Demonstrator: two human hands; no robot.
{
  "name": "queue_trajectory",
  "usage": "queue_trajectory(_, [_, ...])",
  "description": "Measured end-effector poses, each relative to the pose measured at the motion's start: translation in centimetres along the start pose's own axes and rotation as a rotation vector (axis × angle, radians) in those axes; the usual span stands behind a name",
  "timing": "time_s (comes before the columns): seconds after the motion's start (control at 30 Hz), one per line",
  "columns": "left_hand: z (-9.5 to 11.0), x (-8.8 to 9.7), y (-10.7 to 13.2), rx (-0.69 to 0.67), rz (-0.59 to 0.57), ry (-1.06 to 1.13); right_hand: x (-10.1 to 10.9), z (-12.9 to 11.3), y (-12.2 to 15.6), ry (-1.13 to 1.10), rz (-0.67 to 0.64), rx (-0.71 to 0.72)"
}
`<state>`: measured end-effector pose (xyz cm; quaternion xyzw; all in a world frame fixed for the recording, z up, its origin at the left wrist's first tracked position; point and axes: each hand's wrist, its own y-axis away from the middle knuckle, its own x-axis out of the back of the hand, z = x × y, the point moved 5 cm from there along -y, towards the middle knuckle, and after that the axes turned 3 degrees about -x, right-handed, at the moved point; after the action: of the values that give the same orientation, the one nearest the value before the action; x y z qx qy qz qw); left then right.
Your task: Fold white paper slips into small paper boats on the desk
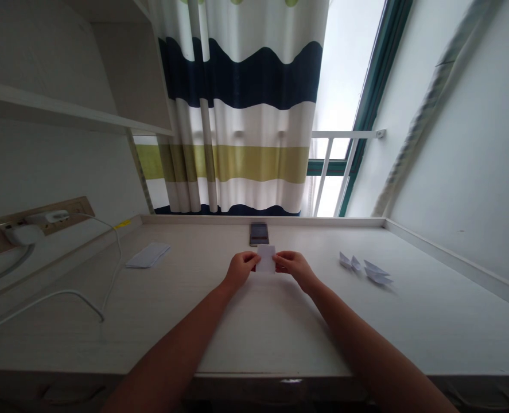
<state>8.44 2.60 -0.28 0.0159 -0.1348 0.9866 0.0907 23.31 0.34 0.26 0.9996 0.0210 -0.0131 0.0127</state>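
Note:
A small white sheet of paper is held up over the middle of the desk, its long side upright. My left hand pinches its left edge between thumb and fingers. On the opposite edge, my right hand grips it the same way. Just behind the paper lies a phone, its lower end close to the sheet's top edge. Folded paper shapes, like small boats, rest on the desk to the right of my right hand.
A stack of white paper lies on the desk at the left. White cables run from chargers in a wall socket strip across the left side. A raised rim borders the back, before a striped curtain.

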Motion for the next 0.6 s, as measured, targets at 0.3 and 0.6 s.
queue_trajectory(0.3, [0.14,0.19,-0.07,-0.018,0.030,0.014,0.00,0.14,-0.10,0.016,0.022,-0.014])
queue_trajectory(0.6, [0.13,0.59,-0.17,-0.037,0.071,0.020,-0.06,0.64,-0.25,0.038,-0.060,-0.052])
